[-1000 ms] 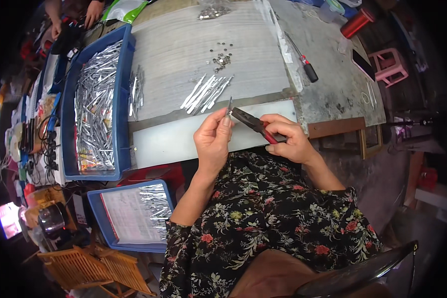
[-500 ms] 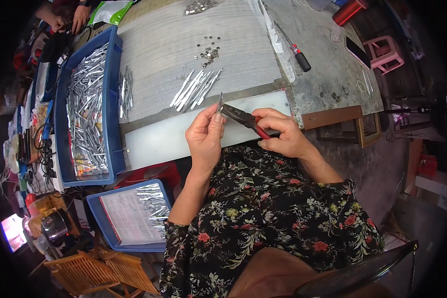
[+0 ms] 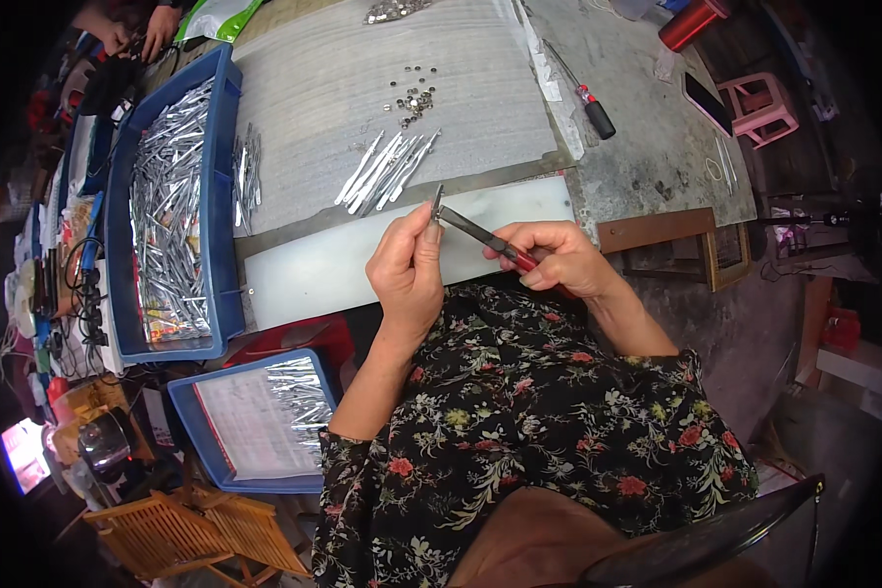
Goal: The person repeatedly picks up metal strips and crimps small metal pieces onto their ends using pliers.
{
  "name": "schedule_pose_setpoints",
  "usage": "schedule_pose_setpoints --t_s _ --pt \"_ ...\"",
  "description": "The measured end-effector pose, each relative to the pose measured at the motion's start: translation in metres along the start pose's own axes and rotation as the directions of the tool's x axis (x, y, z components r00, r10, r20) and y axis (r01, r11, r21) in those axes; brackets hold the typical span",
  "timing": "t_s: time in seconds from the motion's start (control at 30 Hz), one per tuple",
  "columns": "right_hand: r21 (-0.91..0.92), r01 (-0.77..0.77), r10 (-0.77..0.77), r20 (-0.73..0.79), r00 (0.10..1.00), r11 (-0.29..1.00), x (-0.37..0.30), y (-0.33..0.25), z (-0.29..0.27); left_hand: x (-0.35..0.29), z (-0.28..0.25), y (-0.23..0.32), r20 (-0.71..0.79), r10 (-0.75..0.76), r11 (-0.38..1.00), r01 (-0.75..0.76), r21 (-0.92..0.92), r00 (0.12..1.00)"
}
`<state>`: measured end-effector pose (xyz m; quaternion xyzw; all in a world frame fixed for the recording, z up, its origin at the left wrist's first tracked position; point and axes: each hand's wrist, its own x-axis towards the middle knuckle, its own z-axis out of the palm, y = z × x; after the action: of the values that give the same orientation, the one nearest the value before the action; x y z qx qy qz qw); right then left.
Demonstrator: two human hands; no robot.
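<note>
My left hand [image 3: 407, 263] pinches a slim metal piece [image 3: 437, 200] upright between thumb and fingers, above the front edge of the table. In my right hand [image 3: 563, 260] are pliers [image 3: 490, 238] with red handles, turned edge-on. Their jaw tips meet the metal piece just above my left thumb; whether they grip it is too small to tell. Beyond my hands lies a row of flat silver metal strips [image 3: 390, 171] on a pale sheet. Several small round metal parts [image 3: 414, 104] are scattered behind the strips.
A blue tray [image 3: 227, 196] full of metal strips stands at left, a second blue tray [image 3: 250, 487] below it. A screwdriver [image 3: 596, 114], a phone [image 3: 708, 103] and a red cylinder [image 3: 691, 24] lie at right. Another person's hands [image 3: 157, 34] show at top left.
The pliers have turned in my right hand from showing their broad side to edge-on, and the right fingers have shifted round the handles. My left hand stays nearly in place.
</note>
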<state>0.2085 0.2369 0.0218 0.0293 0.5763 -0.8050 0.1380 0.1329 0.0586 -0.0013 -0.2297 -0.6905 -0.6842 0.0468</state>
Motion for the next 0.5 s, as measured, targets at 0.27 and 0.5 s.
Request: schedule_pose_setpoints --t_s 0.27,0.5 --pt "-0.567 0.273 -0.326 0.010 0.945 0.777 0.001 -0.010 0.006 0.005 -0.002 0.009 0.026 -0.291 0.910 0.285 -0.303 0.956" --pt "-0.593 0.253 -0.314 0.000 0.949 0.765 0.000 -0.008 0.008 0.004 -0.002 0.009 0.061 -0.316 0.898 0.319 -0.302 0.947"
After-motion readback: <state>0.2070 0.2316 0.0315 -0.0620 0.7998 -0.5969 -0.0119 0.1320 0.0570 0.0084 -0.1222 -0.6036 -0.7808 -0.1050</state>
